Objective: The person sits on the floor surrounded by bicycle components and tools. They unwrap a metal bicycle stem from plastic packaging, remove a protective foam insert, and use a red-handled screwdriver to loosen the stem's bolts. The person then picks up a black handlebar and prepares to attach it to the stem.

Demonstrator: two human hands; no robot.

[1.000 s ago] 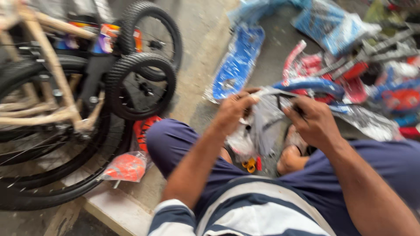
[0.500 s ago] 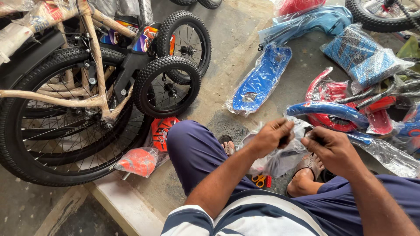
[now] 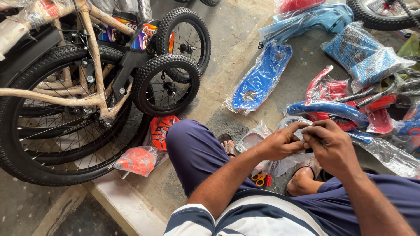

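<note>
Both hands meet above the person's lap: left hand (image 3: 280, 142) and right hand (image 3: 330, 146) pinch a clear plastic bag (image 3: 280, 164), apparently tearing it open. Next likely calls for a firm pull apart. Scissors (image 3: 259, 179) lie on the floor beneath.

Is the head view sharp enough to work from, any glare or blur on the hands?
Head view: sharp, with soft even daylight and faint shadows. Both the left hand and right hand are crisp. Glare shows only on the clear plastic bag they grip and on the blue wrapped fender. Edges bow slightly.
</note>
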